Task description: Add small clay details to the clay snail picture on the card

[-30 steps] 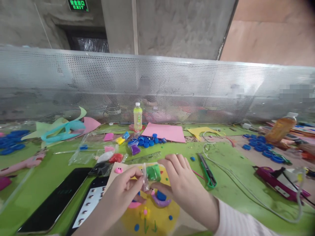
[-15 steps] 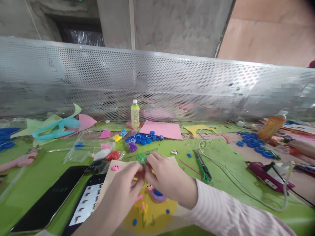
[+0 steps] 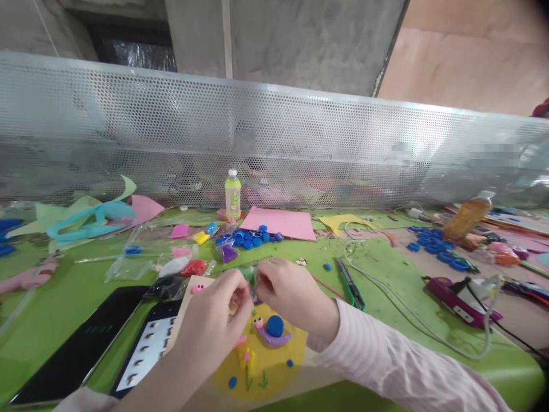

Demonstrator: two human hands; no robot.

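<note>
My left hand point(image 3: 218, 315) and my right hand point(image 3: 291, 294) meet above a card with a yellow round patch point(image 3: 261, 366). Both pinch a small clear bag of green clay point(image 3: 250, 276) between their fingertips. On the yellow patch lies a purple clay snail with a blue shell point(image 3: 272, 331), a small flower point(image 3: 246, 357) and blue dots. A pink clay blob point(image 3: 198, 288) sits on the card's far left corner. My right arm wears a pink striped sleeve point(image 3: 386, 366).
Two dark phones or tablets point(image 3: 86, 343) lie at the near left. Small bags of coloured clay point(image 3: 189, 266), blue bottle caps point(image 3: 253, 237), pink paper point(image 3: 283, 223) and a drink bottle point(image 3: 232, 195) lie farther back. Green-handled scissors point(image 3: 349, 281), a cable and a glue gun point(image 3: 461, 297) lie to the right. A perforated metal screen point(image 3: 274, 149) closes the back.
The camera view has dropped and shifted. My hands have drawn the green clay bag up and away from the card, and the blue-shelled snail now shows beneath them.
</note>
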